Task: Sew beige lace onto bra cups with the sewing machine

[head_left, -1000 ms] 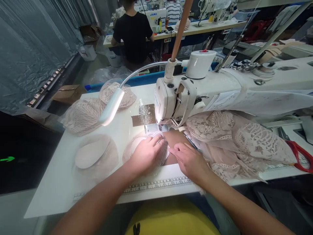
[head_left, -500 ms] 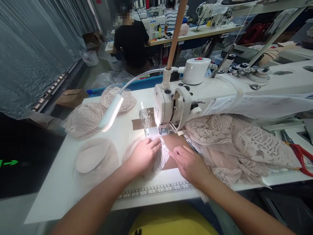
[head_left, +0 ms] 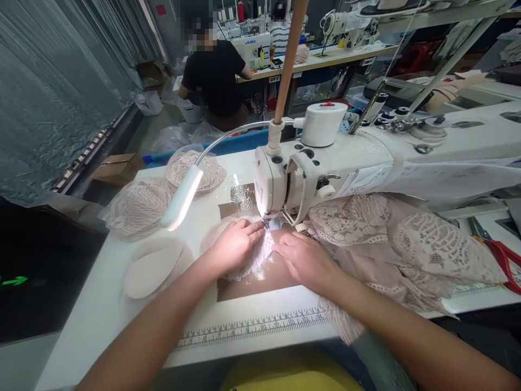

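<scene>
A pale pink lace piece [head_left: 257,262] lies under the needle area of a white sewing machine [head_left: 271,184], on a brown sheet [head_left: 280,271]. My left hand [head_left: 238,244] rests flat on the lace with its fingers stretched toward the presser foot, which is partly hidden. At the lace's right edge, my right hand [head_left: 305,258] has its fingers curled in, thumb and index finger pinching the edge. Right of the machine head, sewn lace pieces [head_left: 427,244] are heaped. A smooth beige oval pad [head_left: 152,266] with sheer fabric lies to the left.
Stacked lace pieces [head_left: 138,203] sit at the back left beneath a gooseneck lamp [head_left: 183,198]. A ruler strip [head_left: 248,328] runs along the table's front. Red-handled scissors [head_left: 504,263] lie far right. A person in black [head_left: 215,76] sits at another table behind.
The lace has moved away from me, further under the machine head, and both hands have gone forward with it. More of the brown sheet shows in front.
</scene>
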A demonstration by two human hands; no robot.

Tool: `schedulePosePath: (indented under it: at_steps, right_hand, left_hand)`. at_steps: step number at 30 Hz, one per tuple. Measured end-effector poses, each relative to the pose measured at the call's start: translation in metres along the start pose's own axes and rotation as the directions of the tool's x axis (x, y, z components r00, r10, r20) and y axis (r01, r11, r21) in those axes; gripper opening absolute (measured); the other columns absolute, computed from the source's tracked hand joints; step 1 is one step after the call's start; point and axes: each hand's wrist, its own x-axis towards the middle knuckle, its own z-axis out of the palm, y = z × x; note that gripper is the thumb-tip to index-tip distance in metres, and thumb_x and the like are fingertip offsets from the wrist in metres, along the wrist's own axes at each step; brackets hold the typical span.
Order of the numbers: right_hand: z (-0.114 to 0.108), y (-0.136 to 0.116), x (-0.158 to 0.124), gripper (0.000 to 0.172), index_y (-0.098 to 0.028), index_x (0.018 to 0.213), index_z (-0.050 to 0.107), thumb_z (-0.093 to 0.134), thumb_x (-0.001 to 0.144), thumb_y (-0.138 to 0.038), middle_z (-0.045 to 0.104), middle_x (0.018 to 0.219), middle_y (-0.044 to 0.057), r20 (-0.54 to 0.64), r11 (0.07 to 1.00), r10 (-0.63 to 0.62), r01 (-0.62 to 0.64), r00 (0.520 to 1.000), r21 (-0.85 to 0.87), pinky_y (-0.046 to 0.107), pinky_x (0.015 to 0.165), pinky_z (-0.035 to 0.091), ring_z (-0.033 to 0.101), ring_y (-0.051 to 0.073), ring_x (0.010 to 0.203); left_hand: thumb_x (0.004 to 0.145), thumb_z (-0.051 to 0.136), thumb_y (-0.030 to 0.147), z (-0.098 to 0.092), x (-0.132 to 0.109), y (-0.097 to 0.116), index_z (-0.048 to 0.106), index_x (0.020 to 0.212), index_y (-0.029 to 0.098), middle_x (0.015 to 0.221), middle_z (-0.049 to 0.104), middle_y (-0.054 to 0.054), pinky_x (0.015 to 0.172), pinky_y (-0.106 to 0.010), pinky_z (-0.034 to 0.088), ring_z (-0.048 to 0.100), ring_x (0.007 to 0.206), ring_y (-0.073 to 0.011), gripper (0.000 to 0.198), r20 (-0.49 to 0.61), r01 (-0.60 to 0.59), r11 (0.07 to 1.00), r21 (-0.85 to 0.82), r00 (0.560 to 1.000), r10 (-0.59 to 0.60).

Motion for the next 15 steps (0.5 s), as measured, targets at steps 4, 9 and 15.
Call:
schedulePosePath:
  at_steps: [4,9,15]
  right_hand:
    - [0.006,0.002,0.006,0.026,-0.016,0.08,0.066,0.043,0.09,-0.011,0.056,0.076,0.003,-0.058,0.999,-0.013,0.011,0.998,-0.037,0.029,0.064,0.031,0.043,0.015,0.068]
    - [0.016,0.007,0.007,0.026,-0.017,0.093,0.069,0.044,0.089,-0.009,0.058,0.077,0.004,-0.163,0.995,-0.055,0.041,0.985,-0.088,0.03,0.063,0.031,0.044,0.016,0.068]
    - [0.018,0.009,0.007,0.025,-0.017,0.091,0.069,0.046,0.088,-0.009,0.059,0.077,0.004,-0.204,0.991,-0.078,0.053,0.976,-0.122,0.029,0.06,0.031,0.047,0.016,0.069]
  left_hand:
    - [0.09,0.042,0.015,-0.003,0.006,-0.011,0.051,0.133,0.012,0.136,0.054,-0.01,0.084,-0.04,0.045,0.051,0.1,-0.0259,0.044,0.0,-0.008,0.999,0.031,1.0,0.008]
    - [0.092,0.042,0.017,-0.005,0.003,-0.008,0.055,0.128,0.013,0.131,0.056,-0.013,0.085,-0.041,0.046,0.051,0.107,-0.0276,0.039,-0.07,-0.01,1.0,0.022,0.997,0.012]
    - [0.093,0.043,0.018,0.0,-0.007,0.002,0.059,0.123,0.015,0.128,0.059,-0.01,0.083,-0.039,0.047,0.053,0.101,-0.0246,0.034,-0.107,-0.086,0.995,-0.046,0.991,0.081]
